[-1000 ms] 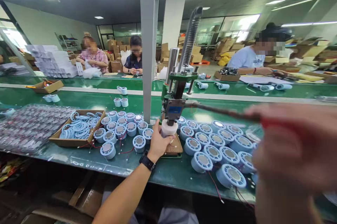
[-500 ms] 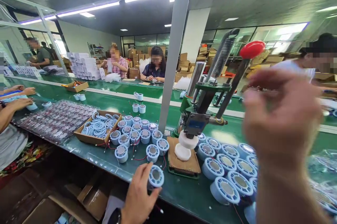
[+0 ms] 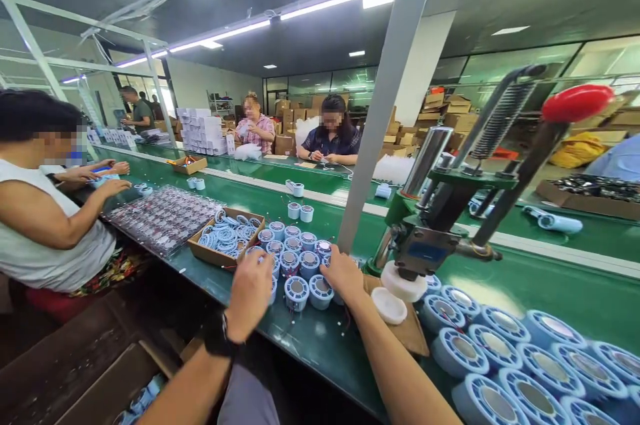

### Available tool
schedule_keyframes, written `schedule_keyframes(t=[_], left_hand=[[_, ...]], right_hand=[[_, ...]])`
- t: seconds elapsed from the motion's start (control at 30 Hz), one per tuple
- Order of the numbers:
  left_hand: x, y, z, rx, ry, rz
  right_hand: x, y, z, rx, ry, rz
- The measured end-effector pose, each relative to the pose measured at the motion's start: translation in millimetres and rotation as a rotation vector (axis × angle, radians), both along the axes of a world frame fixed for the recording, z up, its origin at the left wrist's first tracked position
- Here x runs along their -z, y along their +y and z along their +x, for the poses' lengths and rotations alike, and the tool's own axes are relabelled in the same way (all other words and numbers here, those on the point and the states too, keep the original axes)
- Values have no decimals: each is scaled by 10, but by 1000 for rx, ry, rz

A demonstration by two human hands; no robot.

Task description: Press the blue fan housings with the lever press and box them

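My left hand (image 3: 251, 293) and right hand (image 3: 344, 276) are at opposite sides of clustered light-blue round housings (image 3: 309, 264); whether they grip any, I cannot tell.

Blue housings (image 3: 533, 397) cut off at bottom right

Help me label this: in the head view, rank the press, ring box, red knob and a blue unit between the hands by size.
Press
Ring box
Red knob (nearness may enlarge it)
Blue unit
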State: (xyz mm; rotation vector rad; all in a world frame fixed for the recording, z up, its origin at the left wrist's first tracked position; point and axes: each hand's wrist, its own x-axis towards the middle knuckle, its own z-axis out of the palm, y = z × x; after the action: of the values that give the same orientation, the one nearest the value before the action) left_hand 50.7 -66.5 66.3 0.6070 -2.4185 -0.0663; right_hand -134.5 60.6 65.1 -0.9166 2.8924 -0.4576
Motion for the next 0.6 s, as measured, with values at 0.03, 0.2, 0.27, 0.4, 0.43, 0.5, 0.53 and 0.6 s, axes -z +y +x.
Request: schedule_keyframes(t=[0.03, 0.2, 0.27, 0.4, 0.43, 0.5, 0.53, 0.6], left_hand=[[-124, -259, 26, -75, -55, 0], [-419, -1375, 57, -182, -191, 53], [-397, -1564, 40, -186, -245, 76], [-346, -1681, 9, -152, -297, 112], [-353, -1701, 3, -133, -298, 120], [-390, -1759, -11, -87, -284, 136], [-417, -1795, -19, -66, -268, 142], [-471, -1848, -35, -29, -206, 147]], right_hand=[[8, -5, 21, 12, 15, -16], [-12, 22, 132, 64, 129, -129], [-31, 43, 135, 58, 173, -186], [-75, 127, 125, -28, 247, -309], [-83, 174, 135, -52, 258, -325], [-90, 319, 183, -129, 285, -372], [-87, 422, 221, -187, 306, -419], [-57, 684, 321, -321, 342, -541]])
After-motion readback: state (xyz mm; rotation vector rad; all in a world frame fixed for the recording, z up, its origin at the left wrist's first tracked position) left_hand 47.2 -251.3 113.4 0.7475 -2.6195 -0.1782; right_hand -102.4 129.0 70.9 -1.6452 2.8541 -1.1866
